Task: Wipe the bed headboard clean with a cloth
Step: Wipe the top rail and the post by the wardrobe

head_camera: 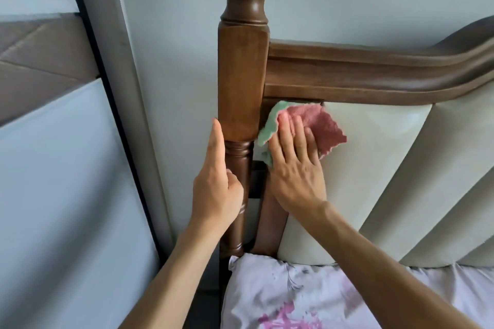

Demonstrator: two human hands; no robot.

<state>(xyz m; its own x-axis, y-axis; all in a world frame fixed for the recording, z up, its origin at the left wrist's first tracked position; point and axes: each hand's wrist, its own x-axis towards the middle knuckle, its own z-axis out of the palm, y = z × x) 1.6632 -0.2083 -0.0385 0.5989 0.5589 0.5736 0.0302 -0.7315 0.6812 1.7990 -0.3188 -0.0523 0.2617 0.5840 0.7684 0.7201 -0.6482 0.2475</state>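
Note:
The headboard has a dark wooden rail (374,72) across the top, a turned corner post (242,74) at its left end and cream padded panels (374,168) below. A pink and green cloth (318,121) lies flat against the top left corner of the padded panel, just under the rail. My right hand (294,168) presses it there with fingers spread. My left hand (217,181) rests on the left side of the post, forefinger straight up along it, other fingers curled around the narrow turned part.
A pillow (294,294) in white fabric with pink flowers lies at the foot of the headboard. A pale wall is behind the post. At the left stands a grey frame (120,88) with a light panel and a brown quilted panel.

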